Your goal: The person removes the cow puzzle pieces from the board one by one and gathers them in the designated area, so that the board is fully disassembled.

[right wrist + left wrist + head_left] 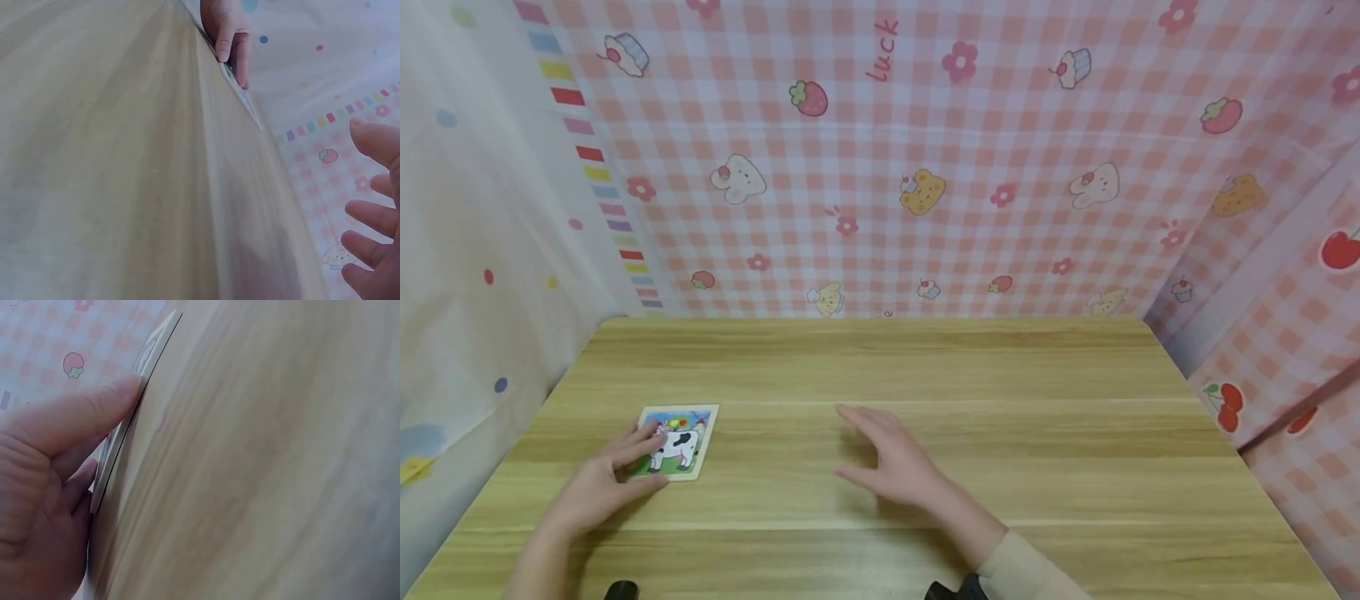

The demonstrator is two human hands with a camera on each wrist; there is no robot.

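Observation:
On the left part of the table lies a thin square picture board showing a black-and-white cow on grass, framed by a pale border. My left hand rests over its left side, fingers on the picture and thumb along the near edge. The left wrist view shows the board's thin edge lying flat along the wood, with the thumb at it. Bare of any object, my right hand hovers mid-table with thumb and fingers spread apart, pointing left. Its fingers also appear spread in the right wrist view.
The wooden table fills the lower view. Behind it hangs a pink checked cloth, with a white dotted cloth at the left. Dark objects show at the bottom edge, near both forearms.

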